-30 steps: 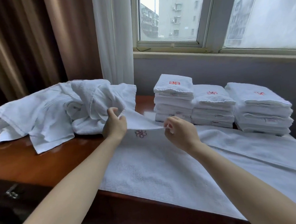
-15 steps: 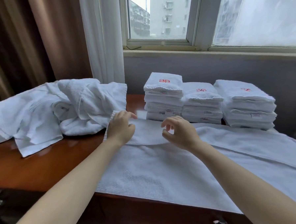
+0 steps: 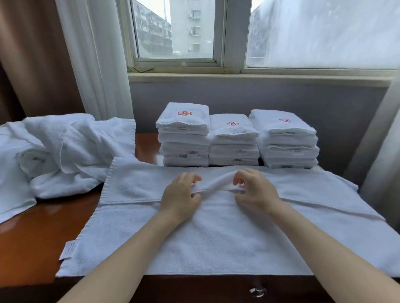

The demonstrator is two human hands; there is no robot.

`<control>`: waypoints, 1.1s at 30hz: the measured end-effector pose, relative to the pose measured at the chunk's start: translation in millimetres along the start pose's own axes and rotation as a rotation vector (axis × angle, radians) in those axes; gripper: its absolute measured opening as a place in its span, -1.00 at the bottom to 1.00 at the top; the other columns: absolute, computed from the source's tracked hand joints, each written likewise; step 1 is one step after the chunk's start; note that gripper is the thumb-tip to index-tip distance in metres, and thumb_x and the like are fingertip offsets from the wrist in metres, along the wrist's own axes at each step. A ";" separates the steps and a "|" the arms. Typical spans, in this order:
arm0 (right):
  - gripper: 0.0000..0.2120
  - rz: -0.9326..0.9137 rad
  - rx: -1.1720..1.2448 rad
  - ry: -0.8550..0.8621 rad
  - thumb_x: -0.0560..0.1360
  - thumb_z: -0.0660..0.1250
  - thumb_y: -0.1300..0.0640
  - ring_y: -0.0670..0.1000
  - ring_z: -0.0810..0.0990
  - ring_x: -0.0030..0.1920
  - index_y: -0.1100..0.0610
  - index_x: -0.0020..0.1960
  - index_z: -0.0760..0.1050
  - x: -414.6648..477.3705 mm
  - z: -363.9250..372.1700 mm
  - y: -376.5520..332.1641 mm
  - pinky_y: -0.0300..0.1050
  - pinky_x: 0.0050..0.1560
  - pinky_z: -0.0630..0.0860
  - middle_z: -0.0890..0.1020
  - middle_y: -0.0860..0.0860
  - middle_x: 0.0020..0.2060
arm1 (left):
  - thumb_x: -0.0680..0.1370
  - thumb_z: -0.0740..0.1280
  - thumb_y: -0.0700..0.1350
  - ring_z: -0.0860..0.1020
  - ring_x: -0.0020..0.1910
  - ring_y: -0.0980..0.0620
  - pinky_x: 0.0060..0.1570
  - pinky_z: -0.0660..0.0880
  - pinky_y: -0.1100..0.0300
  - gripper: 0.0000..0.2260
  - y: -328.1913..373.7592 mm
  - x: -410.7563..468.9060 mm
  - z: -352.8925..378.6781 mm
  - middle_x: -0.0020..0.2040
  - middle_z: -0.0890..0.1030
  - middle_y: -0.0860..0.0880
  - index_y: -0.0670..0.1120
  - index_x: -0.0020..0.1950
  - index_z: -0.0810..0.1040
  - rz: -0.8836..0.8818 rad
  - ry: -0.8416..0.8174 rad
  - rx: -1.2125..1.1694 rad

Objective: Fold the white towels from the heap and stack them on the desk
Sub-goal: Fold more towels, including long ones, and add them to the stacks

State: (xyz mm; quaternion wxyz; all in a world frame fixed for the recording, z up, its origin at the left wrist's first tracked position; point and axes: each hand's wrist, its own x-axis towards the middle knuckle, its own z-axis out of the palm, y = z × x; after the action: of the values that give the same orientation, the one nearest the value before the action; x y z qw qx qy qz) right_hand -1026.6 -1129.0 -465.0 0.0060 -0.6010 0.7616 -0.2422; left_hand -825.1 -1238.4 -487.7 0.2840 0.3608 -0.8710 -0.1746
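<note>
L hand [image 3: 180, 196] & R hand [image 3: 254, 191] pinch fold of towel [image 3: 210, 238] — 3 stacks [image 3: 233, 138] behind, on desk [image 3: 25, 248].

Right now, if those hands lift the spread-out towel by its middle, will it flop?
Probably flop: the spread towel bunches into a soft ridge where the left hand and right hand pinch it. Its nubby surface suggests it is grippy, not slippery.

A white towel [image 3: 210, 238] is spread flat on the desk [image 3: 26, 253], its far edge folded toward the middle. A crumpled heap [image 3: 62, 154] is seen at left; three folded stacks [image 3: 233, 140] are ranged behind.
</note>
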 end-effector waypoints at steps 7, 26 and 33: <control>-0.83 0.016 -0.130 0.143 0.43 0.27 0.31 0.04 0.51 -0.12 0.06 -0.16 0.55 -4.6 -10.6 5.9 -0.19 -0.35 0.22 0.49 -0.10 -0.22 | 0.49 0.28 -0.20 0.48 -0.12 -0.05 -0.22 0.29 0.16 -0.94 6.2 5.5 -6.0 -0.13 0.46 0.07 -0.05 -0.09 0.48 -0.040 0.009 0.072; -0.71 0.290 -0.015 0.157 0.39 0.37 0.17 -0.02 0.51 0.16 0.02 0.11 0.57 -74.7 -78.0 92.1 -0.04 0.14 0.46 0.60 -0.12 0.04 | 0.45 0.40 0.05 0.47 0.22 0.17 0.16 0.47 0.12 -0.57 121.0 31.1 63.4 0.21 0.48 0.18 0.14 0.31 0.48 0.276 -0.284 -0.132; -0.65 0.454 -0.046 0.037 0.40 0.32 0.11 -0.04 0.52 0.13 -0.07 0.18 0.52 -106.2 -94.4 125.4 -0.07 0.09 0.50 0.54 -0.14 0.17 | 0.50 0.35 -0.03 0.51 0.18 0.02 0.01 0.49 0.12 -0.64 165.5 43.2 99.6 0.21 0.50 0.08 0.08 0.30 0.45 0.321 -0.286 0.046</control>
State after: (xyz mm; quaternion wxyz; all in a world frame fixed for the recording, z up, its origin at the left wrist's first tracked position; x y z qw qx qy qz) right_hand -1139.8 -977.2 -458.8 0.0325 -0.4099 0.8826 -0.2281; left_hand -999.5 -1147.7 -465.0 0.1732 0.1955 -0.9525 -0.1568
